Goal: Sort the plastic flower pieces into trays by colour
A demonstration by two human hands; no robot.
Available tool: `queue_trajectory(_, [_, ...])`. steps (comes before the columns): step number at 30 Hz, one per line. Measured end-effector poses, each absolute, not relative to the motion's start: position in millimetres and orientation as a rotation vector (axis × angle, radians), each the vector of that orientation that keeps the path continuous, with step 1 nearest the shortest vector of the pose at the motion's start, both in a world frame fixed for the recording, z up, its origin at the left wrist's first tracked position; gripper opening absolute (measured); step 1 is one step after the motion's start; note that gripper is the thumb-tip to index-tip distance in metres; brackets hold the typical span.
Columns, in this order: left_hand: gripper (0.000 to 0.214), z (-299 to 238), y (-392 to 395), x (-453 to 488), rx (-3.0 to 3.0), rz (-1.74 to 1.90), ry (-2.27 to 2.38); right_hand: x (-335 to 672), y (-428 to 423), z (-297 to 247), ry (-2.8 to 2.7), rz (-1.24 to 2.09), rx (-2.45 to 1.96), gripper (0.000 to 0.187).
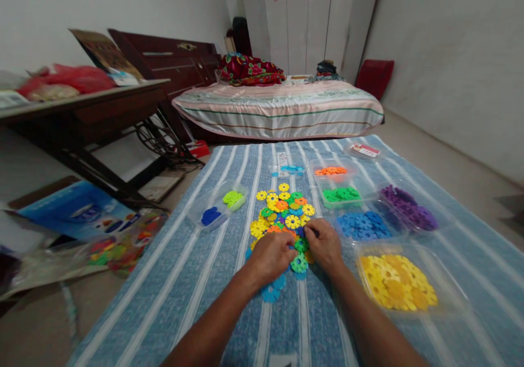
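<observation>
A mixed pile of flower-shaped plastic discs [283, 204] in yellow, green, orange and blue lies on the striped cloth between and beyond my hands. My left hand [271, 256] rests over the near left part of the pile, fingers curled; whatever they hold is hidden. At the pile's right edge my right hand [325, 244] has thumb and finger pinched together, close to a dark blue disc [301, 230]. Whether the fingers grip that disc I cannot tell. Light blue discs [271, 293] lie beneath and beside my left wrist.
Clear tubs at the right hold yellow discs [397, 285], blue discs [364, 225], purple discs [409, 207], green discs [341, 194] and orange discs [331, 171]. A left tub [221, 220] holds lime and dark blue discs. Light blue discs [292, 169] and a lidded box [365, 149] sit farther back.
</observation>
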State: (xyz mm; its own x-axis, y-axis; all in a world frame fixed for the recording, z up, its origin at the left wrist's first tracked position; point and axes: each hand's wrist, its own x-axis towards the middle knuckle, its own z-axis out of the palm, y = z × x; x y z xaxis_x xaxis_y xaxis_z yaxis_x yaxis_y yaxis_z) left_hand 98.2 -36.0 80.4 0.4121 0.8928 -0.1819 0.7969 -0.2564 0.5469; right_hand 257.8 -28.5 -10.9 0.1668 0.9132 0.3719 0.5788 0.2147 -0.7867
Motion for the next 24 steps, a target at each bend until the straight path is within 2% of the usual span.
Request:
queue_trajectory(3, [0.012,76.8,-51.9,100.4,2.250,0.047,1.482,258.2,-28.7,-11.9,-1.525,0.441,-1.474,0.019])
queue_trajectory(7, [0.027,68.0,-60.4,103.7,2.359,-0.068,1.525,258.4,-28.3,-13.6,-1.521,0.466,-1.477,0.018])
queue_trajectory(13, [0.021,65.6,-61.3,106.2,2.340,-0.044,1.512,258.4,-28.8,-11.9,-1.518,0.463,-1.480,0.019])
queue_trajectory(18, [0.005,65.8,-57.8,101.9,2.112,0.117,1.492,257.7,-28.8,-10.8,-1.512,0.457,-1.469,0.020])
queue_trajectory(24, [0.008,76.6,-41.5,83.3,1.930,0.193,1.384,255.6,-27.6,-9.9,-1.500,0.430,-1.451,0.019])
